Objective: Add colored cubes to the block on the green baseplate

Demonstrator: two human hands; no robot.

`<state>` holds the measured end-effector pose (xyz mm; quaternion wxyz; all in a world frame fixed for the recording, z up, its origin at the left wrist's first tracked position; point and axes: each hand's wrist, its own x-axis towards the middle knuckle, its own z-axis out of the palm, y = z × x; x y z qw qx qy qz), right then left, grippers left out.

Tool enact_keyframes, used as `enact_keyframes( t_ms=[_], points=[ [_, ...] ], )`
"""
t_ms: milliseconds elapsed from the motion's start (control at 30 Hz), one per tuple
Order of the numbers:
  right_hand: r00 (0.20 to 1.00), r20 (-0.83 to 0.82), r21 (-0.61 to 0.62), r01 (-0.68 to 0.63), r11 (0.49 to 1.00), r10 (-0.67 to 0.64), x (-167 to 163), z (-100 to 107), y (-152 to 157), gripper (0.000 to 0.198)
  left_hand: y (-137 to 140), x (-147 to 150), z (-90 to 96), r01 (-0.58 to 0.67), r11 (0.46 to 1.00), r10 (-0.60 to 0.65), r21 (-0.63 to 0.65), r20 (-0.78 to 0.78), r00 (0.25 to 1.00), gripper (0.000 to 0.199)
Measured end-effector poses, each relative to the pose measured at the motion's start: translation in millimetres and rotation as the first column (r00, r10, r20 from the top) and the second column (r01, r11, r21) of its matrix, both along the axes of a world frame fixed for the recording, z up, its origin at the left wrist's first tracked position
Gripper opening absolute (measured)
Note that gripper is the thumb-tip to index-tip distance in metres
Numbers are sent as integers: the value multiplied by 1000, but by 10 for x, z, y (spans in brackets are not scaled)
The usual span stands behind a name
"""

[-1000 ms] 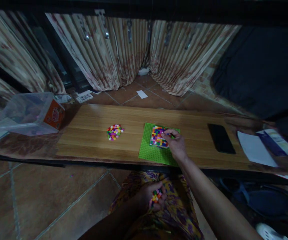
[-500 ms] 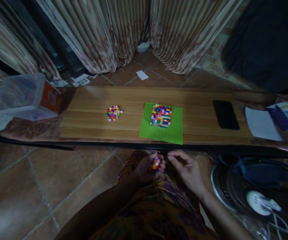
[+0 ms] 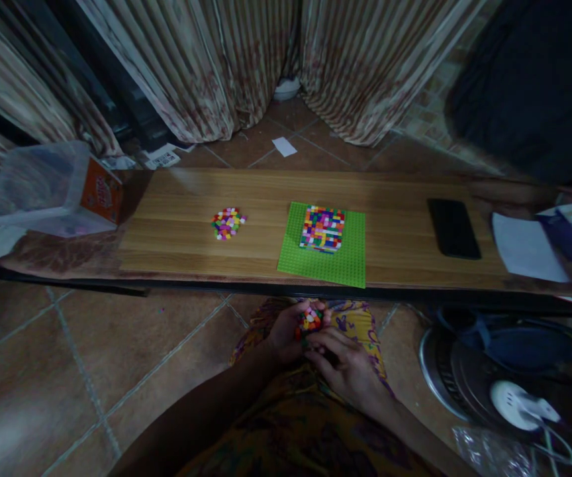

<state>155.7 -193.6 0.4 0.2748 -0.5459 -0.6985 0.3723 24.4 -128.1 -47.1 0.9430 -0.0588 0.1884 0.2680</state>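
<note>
My left hand (image 3: 286, 334) is cupped around a heap of small coloured toy bricks (image 3: 310, 319), held low above my lap. Against the lower side of that palm, the fingers of my right hand (image 3: 338, 358) are pinched together; what lies between their tips is too small and dark to make out. On the table a block of stacked multicoloured bricks (image 3: 322, 228) stands on a green studded baseplate (image 3: 350, 265). A loose pile of small bricks (image 3: 228, 223) lies to the left of the plate.
The wooden table (image 3: 181, 232) has a dark edge in front of me. A black phone (image 3: 453, 228) and white paper (image 3: 527, 246) lie at right. A clear plastic bin (image 3: 42, 192) is at far left. A white power strip (image 3: 517, 404) sits low at right.
My right hand has moved left and down, from beside my left hand onto its palm edge. My left hand still holds the bricks; the things on the table stay put.
</note>
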Motion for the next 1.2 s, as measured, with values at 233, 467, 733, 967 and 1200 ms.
enact_keyframes(
  t_ms=[233, 467, 733, 967, 1200],
  points=[
    [997, 74, 39, -31, 999, 28, -28, -109, 22, 16, 14, 31, 9, -11, 999, 8, -48, -76, 997, 19],
    [999, 43, 19, 21, 1000, -21, -53, 2, 83, 13, 31, 56, 74, 4, 996, -16, -94, -130, 991, 17],
    [949, -52, 48, 314, 948, -311, 168, 235, 557, 16, 40, 115, 84, -72, 988, 37, -134, -251, 967, 16],
    [891, -189, 182, 445, 877, -413, 316, 267, 1256, 20, -5, 115, 83, -49, 989, 7, -141, -286, 958, 22],
    [876, -185, 377, 482, 791, -446, 232, 90, 1849, 14, 6, 122, 124, -38, 990, -7, -139, -305, 952, 20]
  ],
)
